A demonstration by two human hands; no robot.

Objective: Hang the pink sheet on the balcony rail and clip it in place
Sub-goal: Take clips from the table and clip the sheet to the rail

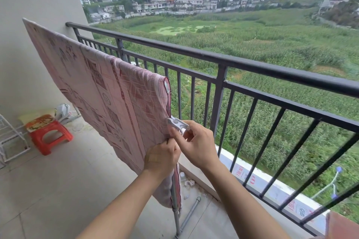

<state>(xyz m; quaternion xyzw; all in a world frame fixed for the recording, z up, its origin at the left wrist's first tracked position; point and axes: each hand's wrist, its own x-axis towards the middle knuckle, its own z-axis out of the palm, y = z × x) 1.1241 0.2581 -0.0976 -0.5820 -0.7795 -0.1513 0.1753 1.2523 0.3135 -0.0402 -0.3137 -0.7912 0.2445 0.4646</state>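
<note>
Nearest, the left hand [162, 156], a plaster across its back, pinches the right-hand edge of the pink sheet [108, 87] between curled fingers and thumb. Up and to the left of those fingers the sheet hangs draped over a metal rack [175, 213]. Just above them a white clip [177, 124] meets the sheet's edge, its handles gripped by the right hand [198, 145]; whether it has bitten cannot be told. Beyond the right fingers runs the dark balcony rail [252, 68].
</note>
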